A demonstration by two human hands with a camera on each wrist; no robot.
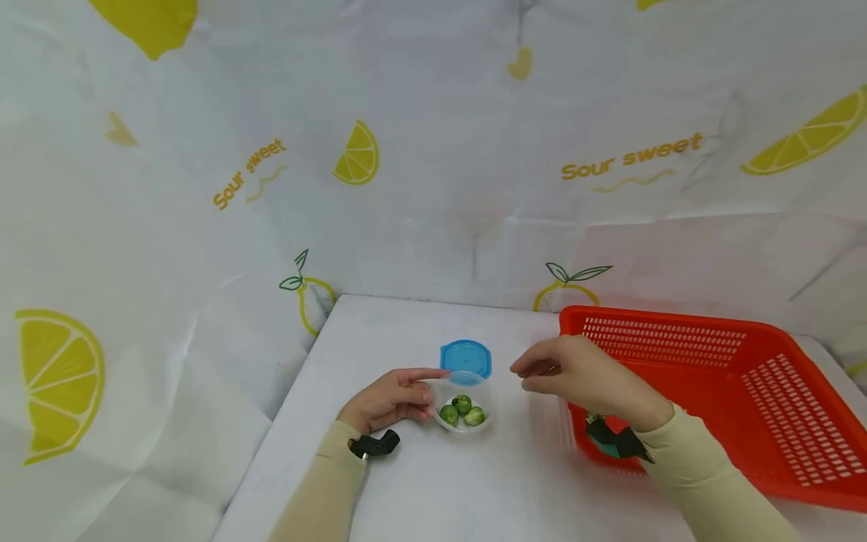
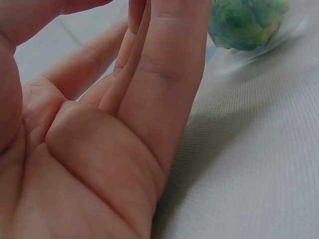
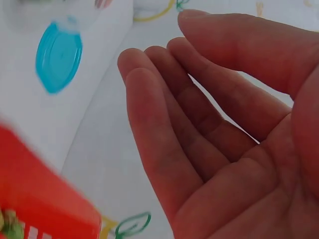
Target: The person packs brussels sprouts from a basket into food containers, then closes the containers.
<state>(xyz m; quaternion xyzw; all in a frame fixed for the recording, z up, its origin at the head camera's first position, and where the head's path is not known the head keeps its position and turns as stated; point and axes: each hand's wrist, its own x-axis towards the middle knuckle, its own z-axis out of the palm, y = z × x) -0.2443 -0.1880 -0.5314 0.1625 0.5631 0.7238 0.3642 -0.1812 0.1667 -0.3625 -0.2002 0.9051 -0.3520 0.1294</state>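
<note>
A clear round plastic bowl (image 1: 443, 430) stands on the white table with three Brussels sprouts (image 1: 463, 404) inside. At its left side my left hand (image 1: 393, 397) holds it, the index finger stretched along the far rim. The left wrist view shows the palm and fingers (image 2: 164, 74) close up, with one sprout (image 2: 246, 22) beyond them. My right hand (image 1: 582, 374) hovers between the bowl and the red basket, fingers loosely bent. Nothing lies between its thumb and fingers (image 3: 149, 114) in the right wrist view. Behind the bowl lies a blue lid (image 1: 466, 354), partly overlapped by the bowl's rim.
A large red perforated basket (image 1: 677, 384) occupies the right of the table. Something green (image 3: 12, 229) shows in the basket in the right wrist view, blurred. Lemon-printed white sheeting (image 1: 433, 150) hangs behind and at the left.
</note>
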